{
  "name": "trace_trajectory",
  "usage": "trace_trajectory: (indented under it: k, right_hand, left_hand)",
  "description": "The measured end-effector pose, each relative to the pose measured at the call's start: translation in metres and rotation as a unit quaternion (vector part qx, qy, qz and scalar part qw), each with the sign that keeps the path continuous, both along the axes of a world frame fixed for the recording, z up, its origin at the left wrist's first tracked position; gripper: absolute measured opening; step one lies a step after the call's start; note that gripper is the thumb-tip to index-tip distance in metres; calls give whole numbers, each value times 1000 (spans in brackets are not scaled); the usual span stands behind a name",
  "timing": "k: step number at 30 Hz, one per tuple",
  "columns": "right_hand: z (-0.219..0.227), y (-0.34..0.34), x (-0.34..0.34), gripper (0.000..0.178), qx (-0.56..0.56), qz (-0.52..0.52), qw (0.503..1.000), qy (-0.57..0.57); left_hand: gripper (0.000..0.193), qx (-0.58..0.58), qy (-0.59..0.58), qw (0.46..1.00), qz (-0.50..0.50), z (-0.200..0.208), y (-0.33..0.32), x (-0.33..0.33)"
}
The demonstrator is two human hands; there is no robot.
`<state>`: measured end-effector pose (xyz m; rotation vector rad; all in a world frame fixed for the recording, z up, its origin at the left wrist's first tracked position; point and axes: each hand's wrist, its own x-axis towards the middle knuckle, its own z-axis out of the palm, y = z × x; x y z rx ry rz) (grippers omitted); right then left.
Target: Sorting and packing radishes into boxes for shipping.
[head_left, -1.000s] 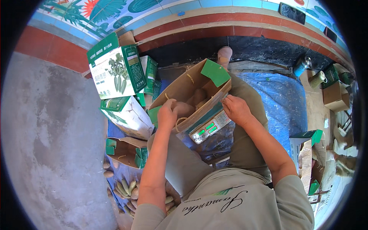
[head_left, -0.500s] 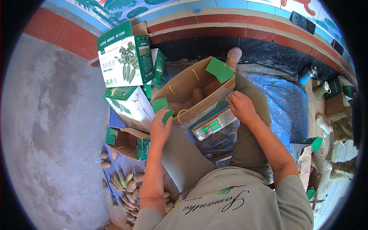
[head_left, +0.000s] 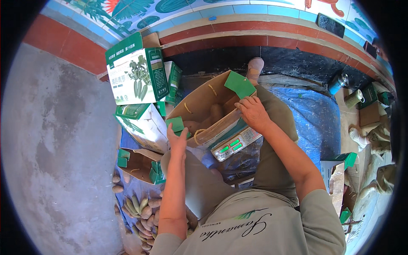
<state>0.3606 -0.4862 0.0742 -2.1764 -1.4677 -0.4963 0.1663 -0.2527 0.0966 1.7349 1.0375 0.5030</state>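
Note:
An open cardboard box (head_left: 205, 102) with green flaps and yellow cord loops stands tilted between my legs, with brown tubers (head_left: 216, 112) inside. Against its near side is a digital scale (head_left: 236, 145) with lit green displays; how far the box rests on it is hidden. At the box's left end, my left hand (head_left: 177, 138) has thumb and fingers apart on either side of the small green flap (head_left: 175, 124). My right hand (head_left: 254, 114) is closed over the near rim, close to the right corner, beside the larger green flap (head_left: 240, 84).
White-and-green cartons (head_left: 138, 76) are stacked at the left. Below them are a smaller open box (head_left: 142, 165) and several loose tubers (head_left: 146, 219). Blue sheeting (head_left: 316, 119) covers the floor at right. A flask (head_left: 338, 83) stands by the wall; another person's feet (head_left: 361, 138) show at right.
My right hand has shifted left along the box's near side and now curls over its rim. My left hand stays at the left flap, slightly farther forward. The whole view has shifted a little.

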Motion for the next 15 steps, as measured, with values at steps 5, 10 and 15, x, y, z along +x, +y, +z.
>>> trace_trajectory:
  k: [5,10,15]
  right_hand:
    - [-2,-2,1,31,19,-23,999,24]
    - [-3,-4,7,23,42,-23,998,34]
    - [-4,-5,8,20,47,-38,998,31]
  left_hand:
    - [72,168,78,979,91,-23,-13,9]
    - [78,-97,-83,987,98,-27,-10,5]
    - [81,-164,-111,975,98,-24,-4,8]
